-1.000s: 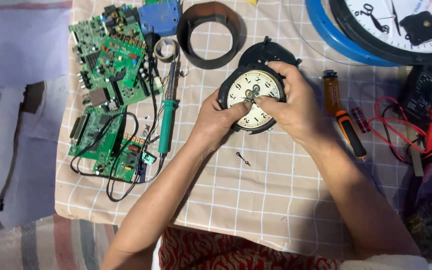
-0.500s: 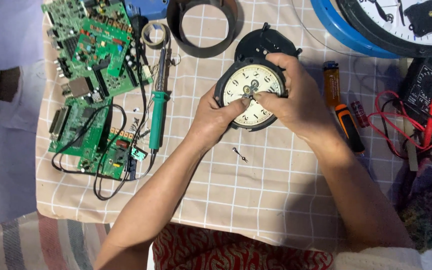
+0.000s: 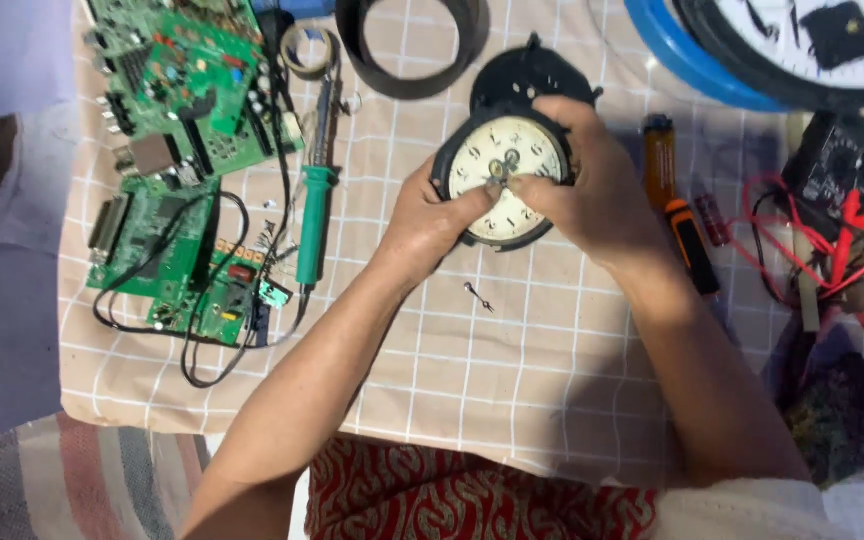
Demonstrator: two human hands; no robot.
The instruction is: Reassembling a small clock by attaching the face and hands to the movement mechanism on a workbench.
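We hold a small round alarm clock with a cream dial in both hands, above the middle of the checked cloth. Our left hand grips its lower left rim, fingers curled snugly round the black case. Our right hand wraps over the right side, thumb and forefinger pinched narrowly at the centre of the dial. A loose clock hand lies on the cloth just below. A green-handled soldering iron and green circuit boards lie well to the left; an orange screwdriver lies just beside our right wrist.
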